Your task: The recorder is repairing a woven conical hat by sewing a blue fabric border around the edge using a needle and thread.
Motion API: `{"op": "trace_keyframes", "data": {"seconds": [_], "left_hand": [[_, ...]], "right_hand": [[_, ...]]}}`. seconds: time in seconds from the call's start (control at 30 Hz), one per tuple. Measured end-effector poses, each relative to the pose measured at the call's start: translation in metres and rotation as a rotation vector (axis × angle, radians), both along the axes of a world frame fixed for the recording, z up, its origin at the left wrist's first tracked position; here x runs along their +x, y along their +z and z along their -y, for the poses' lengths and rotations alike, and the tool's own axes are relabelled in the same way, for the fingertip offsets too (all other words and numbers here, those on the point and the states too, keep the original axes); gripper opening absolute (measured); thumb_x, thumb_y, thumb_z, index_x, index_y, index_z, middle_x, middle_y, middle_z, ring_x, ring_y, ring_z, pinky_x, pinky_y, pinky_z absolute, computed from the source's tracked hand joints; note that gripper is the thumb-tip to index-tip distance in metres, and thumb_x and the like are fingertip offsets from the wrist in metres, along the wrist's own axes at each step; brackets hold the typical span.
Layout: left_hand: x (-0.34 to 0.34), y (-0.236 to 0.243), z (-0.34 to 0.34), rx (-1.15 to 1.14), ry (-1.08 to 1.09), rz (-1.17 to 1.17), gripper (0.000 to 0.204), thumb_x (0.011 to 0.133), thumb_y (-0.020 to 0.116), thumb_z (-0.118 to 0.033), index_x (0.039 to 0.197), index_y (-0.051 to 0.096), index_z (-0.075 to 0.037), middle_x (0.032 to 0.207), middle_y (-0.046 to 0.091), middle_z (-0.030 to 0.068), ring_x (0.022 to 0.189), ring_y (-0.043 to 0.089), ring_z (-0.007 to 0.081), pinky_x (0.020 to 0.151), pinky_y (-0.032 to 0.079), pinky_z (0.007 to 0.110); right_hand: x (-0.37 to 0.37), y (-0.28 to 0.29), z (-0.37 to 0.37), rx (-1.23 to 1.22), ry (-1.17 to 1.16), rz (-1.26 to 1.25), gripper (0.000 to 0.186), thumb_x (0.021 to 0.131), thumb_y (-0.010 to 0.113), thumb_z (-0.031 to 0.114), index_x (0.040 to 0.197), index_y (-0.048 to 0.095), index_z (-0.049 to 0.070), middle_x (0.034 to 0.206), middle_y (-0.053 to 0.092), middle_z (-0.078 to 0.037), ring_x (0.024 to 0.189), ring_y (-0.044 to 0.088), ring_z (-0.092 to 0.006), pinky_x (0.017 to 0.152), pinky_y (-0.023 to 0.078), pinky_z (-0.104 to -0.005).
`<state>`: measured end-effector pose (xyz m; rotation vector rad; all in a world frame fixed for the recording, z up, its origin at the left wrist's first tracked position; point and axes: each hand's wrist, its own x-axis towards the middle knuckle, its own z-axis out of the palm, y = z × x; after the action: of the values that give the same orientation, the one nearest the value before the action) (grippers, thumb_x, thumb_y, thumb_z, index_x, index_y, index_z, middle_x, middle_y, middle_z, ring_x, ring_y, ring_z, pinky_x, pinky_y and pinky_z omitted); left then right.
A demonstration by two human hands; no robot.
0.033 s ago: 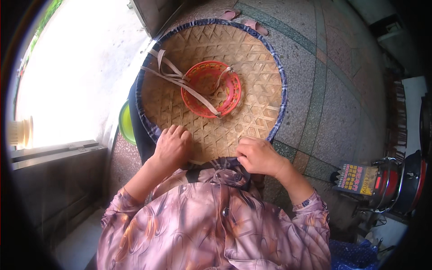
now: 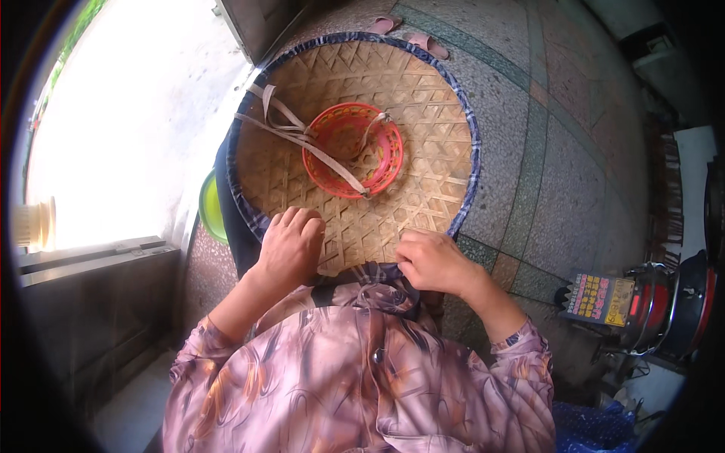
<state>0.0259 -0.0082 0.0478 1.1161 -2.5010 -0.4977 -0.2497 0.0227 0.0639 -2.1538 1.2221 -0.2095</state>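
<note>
Woven hat (image 2: pixel 423 113) under both hands (image 2: pixel 291 245) (image 2: pixel 430 260), near rim.

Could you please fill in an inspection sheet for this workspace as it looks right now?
Surface: speckled stone floor with green inlay lines.
Job's things: large round woven bamboo hat, blue-edged, underside up; red plastic headband ring at its centre; pale fabric chin straps across it.
Clutter: pink slippers beyond the hat; green round object half hidden under the rim.
Hands: left hand flat on the weave; right hand pinching at the near rim.
Cables: nothing seen.
Surroundings: bright doorway on the left; red appliances on the right.
</note>
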Motion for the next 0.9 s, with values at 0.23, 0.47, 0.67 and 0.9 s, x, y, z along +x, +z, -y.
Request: {"op": "trace_keyframes", "data": {"seconds": [0.23, 0.47, 0.67, 0.9], "left_hand": [[-0.039, 0.025, -0.033, 0.745, -0.275, -0.635, 0.015, 0.077, 0.063, 0.001, 0.091, 0.067, -0.003, 0.089, 0.066, 0.0114, 0.075, 0.064, 0.0312, 0.068, 0.052, 0.037], [-0.045, -0.029, -0.025, 0.349, -0.279, -0.314, 0.018, 0.075, 0.065, -0.007, 0.092, 0.068, -0.005, 0.092, 0.066, 0.0095, 0.09, 0.061, 0.029, 0.084, 0.049, 0.037], [-0.048, -0.02, -0.024, 0.351, -0.213, -0.184, 0.027, 0.077, 0.071, -0.022, 0.1, 0.069, -0.008, 0.097, 0.063, 0.0098, 0.096, 0.058, 0.0298, 0.087, 0.048, 0.039], [-0.044, -0.038, -0.025, 0.525, -0.243, -0.262, 0.025, 0.073, 0.075, -0.021, 0.095, 0.07, -0.011, 0.091, 0.062, 0.0103, 0.091, 0.059, 0.03, 0.083, 0.048, 0.04]], "right_hand": [[-0.001, -0.002, 0.003, 0.014, -0.01, -0.03, 0.01, 0.076, 0.058, 0.013, 0.072, 0.06, 0.004, 0.078, 0.058, -0.013, 0.076, 0.061, -0.0335, 0.068, 0.049, -0.0429], [-0.004, -0.001, -0.003, -0.006, -0.062, 0.002, 0.009, 0.076, 0.057, 0.012, 0.074, 0.06, 0.004, 0.079, 0.059, -0.013, 0.077, 0.061, -0.0342, 0.069, 0.049, -0.0429], [-0.007, -0.001, -0.002, -0.017, -0.072, 0.03, 0.009, 0.076, 0.058, 0.012, 0.074, 0.06, 0.004, 0.079, 0.059, -0.013, 0.077, 0.061, -0.0342, 0.07, 0.049, -0.0429], [-0.012, 0.002, -0.003, -0.04, -0.007, 0.071, 0.016, 0.073, 0.061, 0.009, 0.087, 0.063, 0.003, 0.088, 0.059, -0.014, 0.085, 0.06, -0.0339, 0.074, 0.05, -0.0415]]}}
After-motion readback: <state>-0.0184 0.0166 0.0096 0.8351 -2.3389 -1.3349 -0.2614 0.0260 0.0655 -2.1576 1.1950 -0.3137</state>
